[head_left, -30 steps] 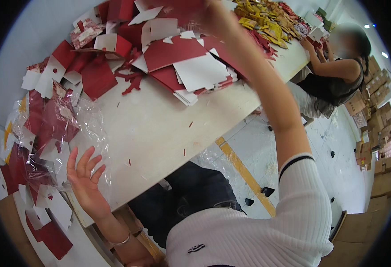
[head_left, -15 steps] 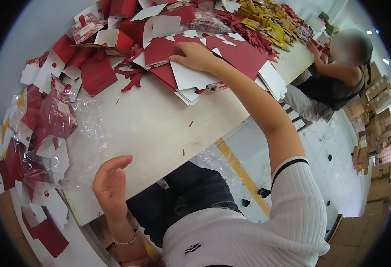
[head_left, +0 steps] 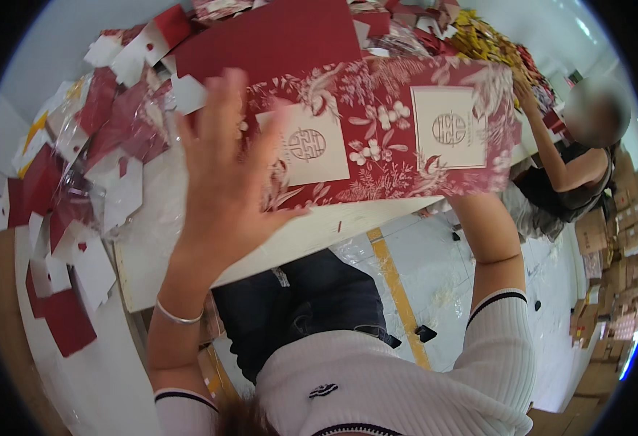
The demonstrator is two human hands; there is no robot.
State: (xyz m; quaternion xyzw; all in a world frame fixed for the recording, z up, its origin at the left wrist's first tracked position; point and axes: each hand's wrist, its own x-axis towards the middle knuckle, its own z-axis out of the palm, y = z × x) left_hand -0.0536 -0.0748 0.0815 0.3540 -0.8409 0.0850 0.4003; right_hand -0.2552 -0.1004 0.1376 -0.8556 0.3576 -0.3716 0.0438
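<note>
A flat, unfolded gift box blank point(head_left: 381, 138) is raised above the table, its red floral face with two cream panels turned up. My right forearm point(head_left: 487, 229) reaches up behind its lower right edge, and the blank hides the hand that holds it. In front of its left end is my left hand point(head_left: 228, 178), fingers spread and slightly blurred; I cannot tell whether it touches the card. Beyond the blank rises a plain dark red panel point(head_left: 268, 43); whether the two are joined is unclear.
Red and white boxes point(head_left: 65, 320) and clear plastic wrap point(head_left: 79, 174) crowd the left of the white table point(head_left: 239, 269). Yellow packets point(head_left: 482, 36) are heaped at the far right. Another person point(head_left: 559, 160) sits on the right, with stacked cartons point(head_left: 602, 240) behind.
My right hand has lifted a blank from the stack, and its floral side now shows. My left hand has moved up and forward to the blank's left end, its fingers spreading.
</note>
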